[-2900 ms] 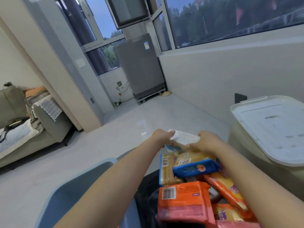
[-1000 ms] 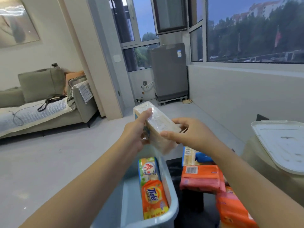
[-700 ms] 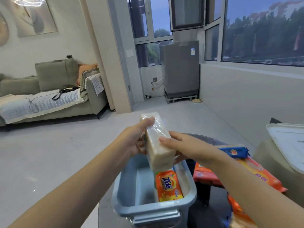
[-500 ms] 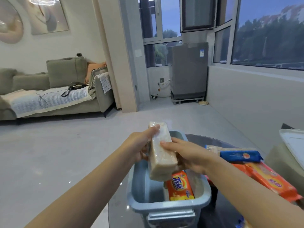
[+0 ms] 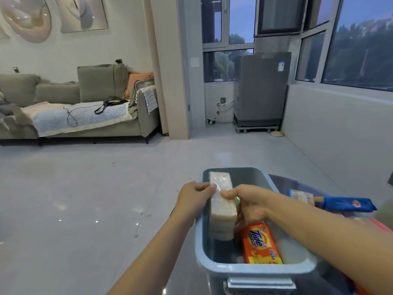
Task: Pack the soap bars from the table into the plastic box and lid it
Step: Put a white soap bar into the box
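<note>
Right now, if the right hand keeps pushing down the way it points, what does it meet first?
Probably the orange Tide bar lying in the box: the right hand, gripping the pale soap pack, sits just above its far end. Depth is unclear.

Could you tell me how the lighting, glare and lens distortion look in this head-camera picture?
Head view: dim, bluish dusk light from the windows; small bright glints on the glossy floor; wide-angle bending leans the window frames and walls at the edges; the left hand, right hand and wrapped pale soap bar over the blue plastic box are fairly sharp, the wall art smeared.
</note>
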`<control>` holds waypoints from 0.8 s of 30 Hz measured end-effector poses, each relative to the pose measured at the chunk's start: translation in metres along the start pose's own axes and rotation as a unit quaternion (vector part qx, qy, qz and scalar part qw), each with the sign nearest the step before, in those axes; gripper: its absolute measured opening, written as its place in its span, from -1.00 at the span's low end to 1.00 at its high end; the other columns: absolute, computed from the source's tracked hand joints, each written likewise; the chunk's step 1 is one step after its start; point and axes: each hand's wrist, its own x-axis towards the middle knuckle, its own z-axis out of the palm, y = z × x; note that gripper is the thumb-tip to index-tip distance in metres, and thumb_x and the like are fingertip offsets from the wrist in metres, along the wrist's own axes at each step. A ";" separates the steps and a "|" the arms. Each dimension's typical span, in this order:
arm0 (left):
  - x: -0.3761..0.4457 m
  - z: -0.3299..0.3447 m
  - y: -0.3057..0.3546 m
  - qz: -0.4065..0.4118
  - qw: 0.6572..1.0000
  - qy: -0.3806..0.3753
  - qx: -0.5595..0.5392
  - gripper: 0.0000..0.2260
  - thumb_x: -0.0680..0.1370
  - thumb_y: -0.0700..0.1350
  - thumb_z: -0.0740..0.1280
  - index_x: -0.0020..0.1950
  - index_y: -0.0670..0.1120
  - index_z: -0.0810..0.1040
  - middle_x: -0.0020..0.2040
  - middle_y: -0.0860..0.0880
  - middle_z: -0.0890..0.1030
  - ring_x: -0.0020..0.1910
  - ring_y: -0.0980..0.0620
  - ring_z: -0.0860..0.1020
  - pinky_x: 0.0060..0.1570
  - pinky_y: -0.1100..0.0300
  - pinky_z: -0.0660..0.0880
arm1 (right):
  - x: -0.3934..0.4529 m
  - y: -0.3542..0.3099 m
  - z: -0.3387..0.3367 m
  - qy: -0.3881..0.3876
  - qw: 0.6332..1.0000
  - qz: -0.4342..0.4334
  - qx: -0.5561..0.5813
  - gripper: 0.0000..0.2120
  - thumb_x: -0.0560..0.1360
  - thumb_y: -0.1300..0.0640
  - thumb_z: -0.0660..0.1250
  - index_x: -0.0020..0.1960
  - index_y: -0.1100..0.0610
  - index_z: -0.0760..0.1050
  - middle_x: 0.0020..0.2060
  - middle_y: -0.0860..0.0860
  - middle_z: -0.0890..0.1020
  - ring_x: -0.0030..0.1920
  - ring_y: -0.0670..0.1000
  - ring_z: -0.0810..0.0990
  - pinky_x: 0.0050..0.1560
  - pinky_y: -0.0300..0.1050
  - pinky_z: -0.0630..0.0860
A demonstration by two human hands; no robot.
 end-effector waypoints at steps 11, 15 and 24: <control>0.001 -0.004 0.000 -0.056 0.998 -0.025 -0.031 -0.41 0.49 -0.26 0.35 0.48 0.01 0.27 0.14 0.05 0.53 -0.03 0.03 0.51 -0.17 0.24 0.46 | 0.035 0.017 0.011 0.019 0.998 0.059 -0.003 -0.65 0.57 0.16 0.17 0.32 0.26 0.34 0.24 0.29 0.48 0.26 0.30 0.42 0.33 0.33 0.23; -0.001 -0.003 -0.006 -0.060 0.995 -0.025 -0.073 -0.68 0.48 -0.26 0.31 0.19 0.01 0.55 -0.14 0.08 0.62 -0.18 0.07 0.58 -0.37 0.26 0.44 | 0.037 0.021 0.011 0.045 0.997 0.051 -0.024 -0.61 0.57 0.29 0.07 0.40 0.24 0.23 0.17 0.32 0.45 0.30 0.33 0.37 0.31 0.34 0.26; -0.014 -0.004 -0.005 -0.054 0.989 -0.029 -0.131 -0.80 0.53 -0.11 0.30 0.11 0.11 0.55 -0.15 0.12 0.62 -0.21 0.11 0.59 -0.51 0.37 0.45 | 0.032 0.024 0.012 0.055 0.994 0.041 -0.081 -0.60 0.60 0.15 0.11 0.42 0.21 0.21 0.32 0.28 0.40 0.30 0.35 0.39 0.24 0.35 0.38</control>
